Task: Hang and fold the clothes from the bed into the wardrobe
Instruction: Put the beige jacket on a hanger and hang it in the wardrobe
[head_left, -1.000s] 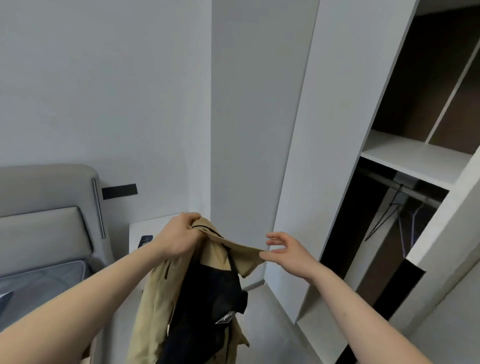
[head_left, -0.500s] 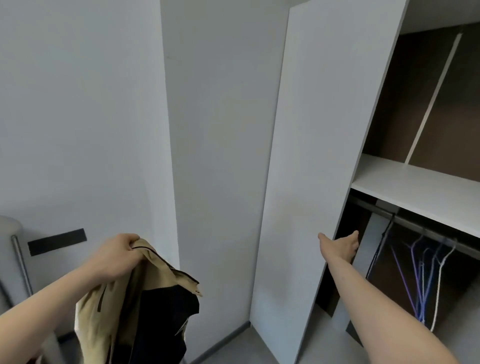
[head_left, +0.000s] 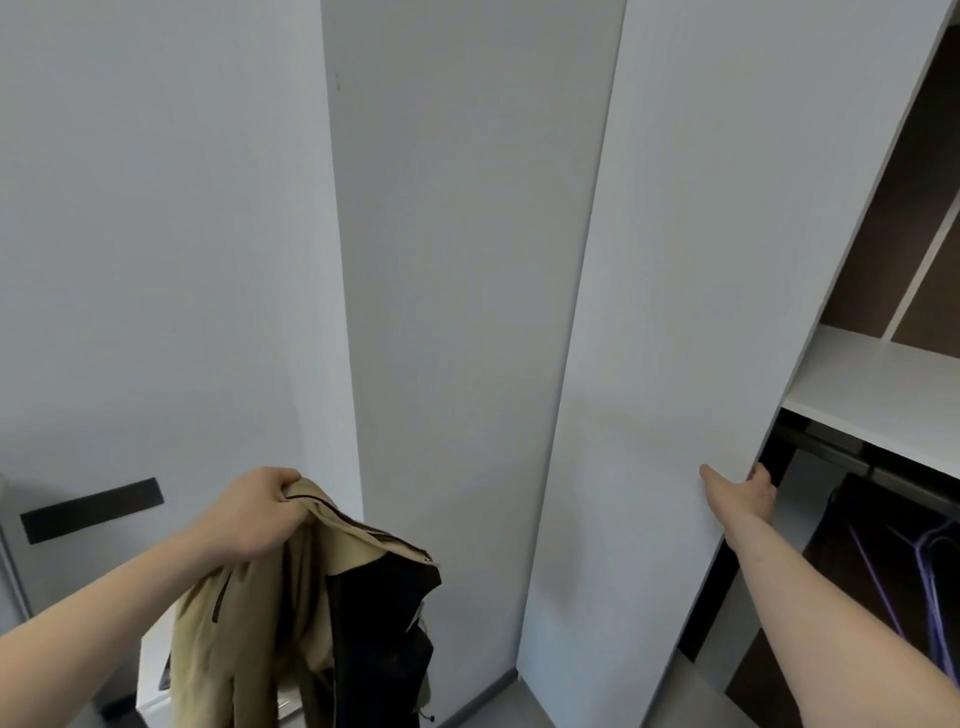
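A tan jacket (head_left: 249, 623) with a black lining hangs from my left hand (head_left: 254, 514), which grips it by the collar at the lower left. My right hand (head_left: 740, 496) reaches out to the free edge of the white wardrobe door (head_left: 675, 312). Its thumb lies on the door's front and its fingers curl round the edge. The wardrobe stands open to the right of the door, with a white shelf (head_left: 878, 384) and a dark rail (head_left: 831, 449) under it. Purple hangers (head_left: 914, 577) hang from the rail, partly hidden by my right arm.
A white wall column (head_left: 457, 312) rises between the door and the left wall. A white nightstand (head_left: 153, 680) stands low behind the jacket. A black strip (head_left: 91, 510) is fixed to the left wall. Grey floor (head_left: 483, 712) shows at the door's foot.
My right hand let go of the jacket, reached right and took hold of the wardrobe door's edge. My view swung right and up, away from the bed. My left hand kept the jacket.
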